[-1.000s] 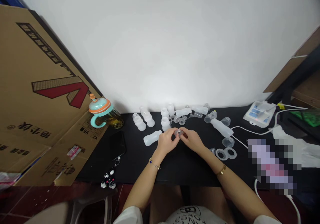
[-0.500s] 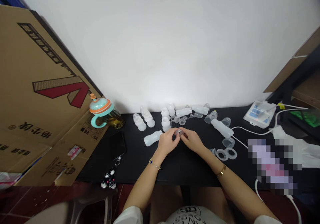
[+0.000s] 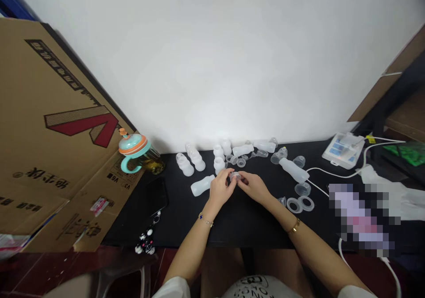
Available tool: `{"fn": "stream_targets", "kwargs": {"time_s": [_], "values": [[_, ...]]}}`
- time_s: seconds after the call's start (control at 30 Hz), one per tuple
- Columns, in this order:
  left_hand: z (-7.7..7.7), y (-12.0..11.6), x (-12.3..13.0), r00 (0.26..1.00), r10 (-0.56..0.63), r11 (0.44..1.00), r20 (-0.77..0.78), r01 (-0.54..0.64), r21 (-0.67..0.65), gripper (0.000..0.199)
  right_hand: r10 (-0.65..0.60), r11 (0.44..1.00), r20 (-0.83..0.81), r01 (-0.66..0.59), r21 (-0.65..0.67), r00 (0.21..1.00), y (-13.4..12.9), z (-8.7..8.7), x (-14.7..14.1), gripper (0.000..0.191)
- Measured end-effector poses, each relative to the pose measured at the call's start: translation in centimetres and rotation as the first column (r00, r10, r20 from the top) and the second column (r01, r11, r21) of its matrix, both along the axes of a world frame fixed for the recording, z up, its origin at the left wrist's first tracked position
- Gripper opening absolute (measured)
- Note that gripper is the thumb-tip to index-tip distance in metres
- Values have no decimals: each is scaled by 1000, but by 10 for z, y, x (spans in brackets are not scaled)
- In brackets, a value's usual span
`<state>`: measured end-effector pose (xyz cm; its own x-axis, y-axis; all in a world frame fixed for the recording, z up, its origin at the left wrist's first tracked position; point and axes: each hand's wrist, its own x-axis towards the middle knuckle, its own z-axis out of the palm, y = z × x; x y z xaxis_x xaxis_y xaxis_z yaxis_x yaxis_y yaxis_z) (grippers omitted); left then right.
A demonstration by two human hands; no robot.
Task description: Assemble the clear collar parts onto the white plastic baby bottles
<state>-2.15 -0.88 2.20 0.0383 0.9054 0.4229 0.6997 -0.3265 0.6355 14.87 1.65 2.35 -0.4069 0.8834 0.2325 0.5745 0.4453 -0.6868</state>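
Observation:
Above the middle of the black table, a small translucent bottle ring (image 3: 235, 175) is pinched between the fingertips of both hands. My left hand (image 3: 222, 188) is closed on its left side, and my right hand (image 3: 255, 187) grips it from the right. A white bottle body (image 3: 202, 185) lies beside my left hand. Just behind that hand stand several open white bottles (image 3: 219, 165). Two capped baby bottles (image 3: 184, 164) lie further left. Small clear rings and caps (image 3: 241, 162) are scattered behind my hands. Fingers partly cover the held piece.
A pitcher with a turquoise lid (image 3: 136, 149) and a phone (image 3: 157, 195) are at the left, by a large cardboard box (image 3: 63, 156). To the right are two flat rings (image 3: 306, 203), a long white bottle (image 3: 294, 170), cables and a plastic case (image 3: 343, 151).
The held ring has turned and shows more between my fingers, which have loosened a little. My head view has shifted slightly. The other things have stayed put.

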Motion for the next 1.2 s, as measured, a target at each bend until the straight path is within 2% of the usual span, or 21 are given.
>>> {"fn": "stream_targets", "kwargs": {"time_s": [0.23,0.47,0.57,0.73,1.2], "values": [[3,-1,-1,998,-58,998,15,58,6,27,-49,999,19,49,-10,999,0,0,1,20],[-1,1,2,993,-56,995,101,63,-73,38,-76,996,-181,64,-68,981,1,-4,2,23],[-1,2,3,989,-64,990,134,80,-120,29,-68,993,-238,44,-106,969,3,-6,3,26],[0,2,2,990,-34,986,140,56,-154,21,-65,994,-224,43,-100,972,2,-5,2,29],[0,2,5,994,-4,982,107,24,-186,27,-47,998,-148,40,-51,988,2,-6,1,26]]}}
